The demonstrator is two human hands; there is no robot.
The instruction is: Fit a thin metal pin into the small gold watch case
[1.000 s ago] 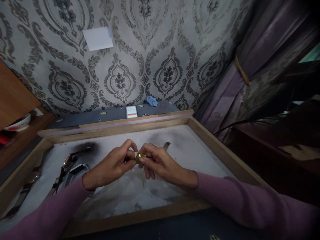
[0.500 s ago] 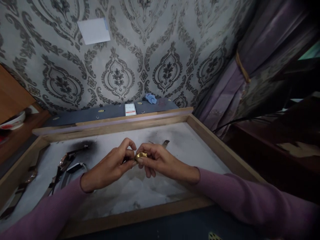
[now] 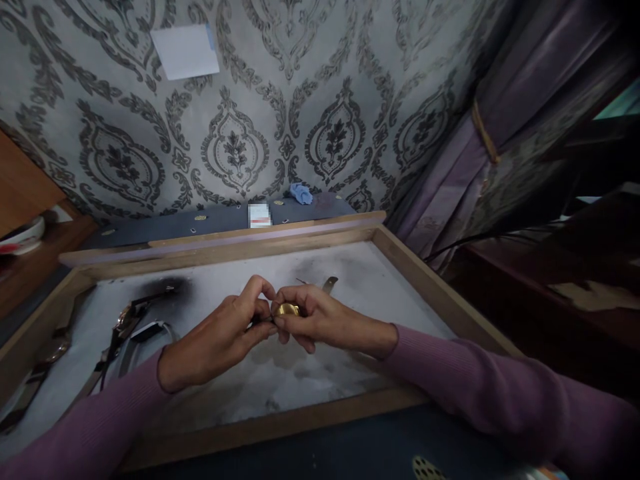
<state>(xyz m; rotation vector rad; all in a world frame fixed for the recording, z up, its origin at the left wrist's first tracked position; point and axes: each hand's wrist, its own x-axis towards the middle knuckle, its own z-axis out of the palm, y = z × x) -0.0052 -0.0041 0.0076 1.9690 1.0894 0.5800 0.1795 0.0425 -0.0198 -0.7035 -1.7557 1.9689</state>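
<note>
Both my hands meet over the middle of a shallow wooden-framed tray with a white, smudged lining (image 3: 425,280), which sits on a tabletop covered in dark blue patterned cloth (image 3: 280,460). Between them, held up off the lining, is a small rounded piece of shiny gold-coloured metal (image 3: 287,310).

My right hand (image 3: 330,320) is mostly closed, thumb below and fingers above, with the gold piece pinched between. My left hand (image 3: 220,333) has thumb and fingertips brought together at the piece's left edge, its forefinger arched above; whether it grips some small part there or only touches the gold, I cannot tell.

Over the last second little has moved. The lower fingers of my right hand have drawn in closer to the palm, and a bit more of the gold surface shows now. I take that as a small change of grip; the piece has stayed between both hands throughout.

Just behind my right hand lies a flat brown strap-like piece with a rounded end (image 3: 330,284), and beside it a thin, dark, pointed sliver (image 3: 301,281). To my left are a watch with a rose-gold case and dark strap (image 3: 123,317), a grey-banded watch with a dark rectangular face (image 3: 147,331), and a brown-strapped watch (image 3: 57,351) along the tray's side.
</note>
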